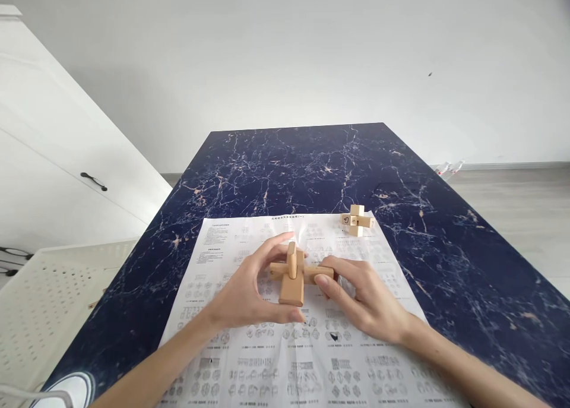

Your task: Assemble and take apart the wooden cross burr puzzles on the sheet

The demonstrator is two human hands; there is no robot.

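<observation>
A wooden burr puzzle, a cross of interlocked bars, sits between the two hands over the middle of a printed instruction sheet spread on the dark blue marble-patterned bench. Whether it rests on the paper or is lifted just clear of it, I cannot tell.

The left hand curves around the puzzle in a broad C, thumb along the near end of the broad bar and fingers around the far side. The right hand holds the end of the right-hand bar in a narrow pinch between thumb and fingers. A short bar with a rounded tip juts up from the crossing.

The bars look like smooth, bare wood: probably light, quite rigid and hard to damage, mildly slippery on the planed faces. Fit at the joints is likely what matters; a sideways twist could make a bar bind. The projecting bar ends seem the best holds, with the broad bar steadied end to end.

A smaller wooden burr puzzle stands at the sheet's far right corner, well apart from both hands.
</observation>
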